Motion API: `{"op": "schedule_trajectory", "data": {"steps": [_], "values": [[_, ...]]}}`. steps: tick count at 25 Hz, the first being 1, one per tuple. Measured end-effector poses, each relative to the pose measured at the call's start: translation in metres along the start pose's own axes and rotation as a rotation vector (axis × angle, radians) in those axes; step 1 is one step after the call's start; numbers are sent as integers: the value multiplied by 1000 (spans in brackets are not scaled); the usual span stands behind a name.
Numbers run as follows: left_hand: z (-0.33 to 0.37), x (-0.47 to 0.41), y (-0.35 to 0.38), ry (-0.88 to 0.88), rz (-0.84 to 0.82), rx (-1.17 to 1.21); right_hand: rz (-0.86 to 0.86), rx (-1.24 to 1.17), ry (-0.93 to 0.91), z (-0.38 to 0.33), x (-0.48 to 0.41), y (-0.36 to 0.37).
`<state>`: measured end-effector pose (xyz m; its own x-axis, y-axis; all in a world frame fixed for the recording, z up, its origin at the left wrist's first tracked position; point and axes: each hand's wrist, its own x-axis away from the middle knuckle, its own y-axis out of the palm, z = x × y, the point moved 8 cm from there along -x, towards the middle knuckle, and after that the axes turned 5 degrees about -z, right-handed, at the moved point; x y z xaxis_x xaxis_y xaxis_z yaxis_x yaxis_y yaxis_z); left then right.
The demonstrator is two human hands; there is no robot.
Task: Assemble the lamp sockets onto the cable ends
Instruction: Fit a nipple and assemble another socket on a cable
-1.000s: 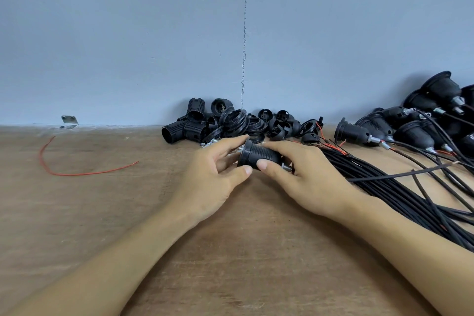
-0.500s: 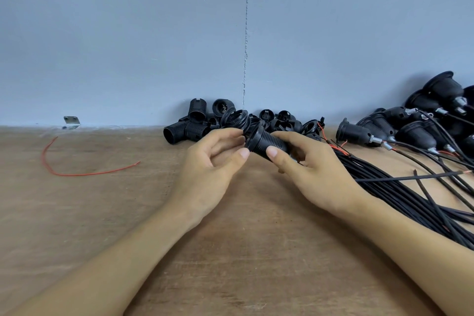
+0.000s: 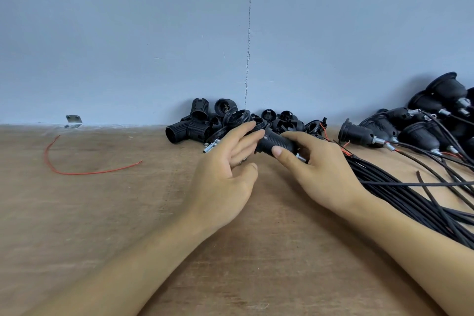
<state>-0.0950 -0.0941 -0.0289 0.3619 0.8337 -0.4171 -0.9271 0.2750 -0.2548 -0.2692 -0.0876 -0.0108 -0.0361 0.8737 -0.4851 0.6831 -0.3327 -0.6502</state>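
My right hand [image 3: 318, 167] grips a black threaded lamp socket [image 3: 275, 142] lying sideways, thumb in front and fingers behind it. A metal fitting [image 3: 301, 158] sticks out of its right end. My left hand [image 3: 225, 164] is beside the socket's left end, fingers stretched out and touching it, thumb spread away below. Behind the hands, a pile of loose black socket parts [image 3: 205, 123] lies against the wall. A bundle of black cables [image 3: 400, 195] runs to the right from under my right hand.
Assembled sockets on cables [image 3: 410, 128] are heaped at the far right by the wall. A loose red wire [image 3: 77, 172] curves on the wooden table [image 3: 102, 226] at the left. A small metal bracket [image 3: 74, 120] sits at the wall's foot.
My left hand let go of the socket's end and spread its fingers. The socket rose a little and tilted in my right hand.
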Motion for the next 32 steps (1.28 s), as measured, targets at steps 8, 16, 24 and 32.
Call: {"op": "schedule_trajectory", "data": {"steps": [8, 16, 24, 32], "values": [[-4, -1, -9, -141, 97, -112, 8, 13, -55, -13, 4, 2], [4, -3, -4, -67, 47, 123, -66, 61, -89, -16, 3, 6], [6, 2, -9, -33, 104, -30, 81, -52, -7, -7, 3, -4], [-15, -6, -13, -182, 106, 209, -78, 69, -139, -28, 8, 9]]}}
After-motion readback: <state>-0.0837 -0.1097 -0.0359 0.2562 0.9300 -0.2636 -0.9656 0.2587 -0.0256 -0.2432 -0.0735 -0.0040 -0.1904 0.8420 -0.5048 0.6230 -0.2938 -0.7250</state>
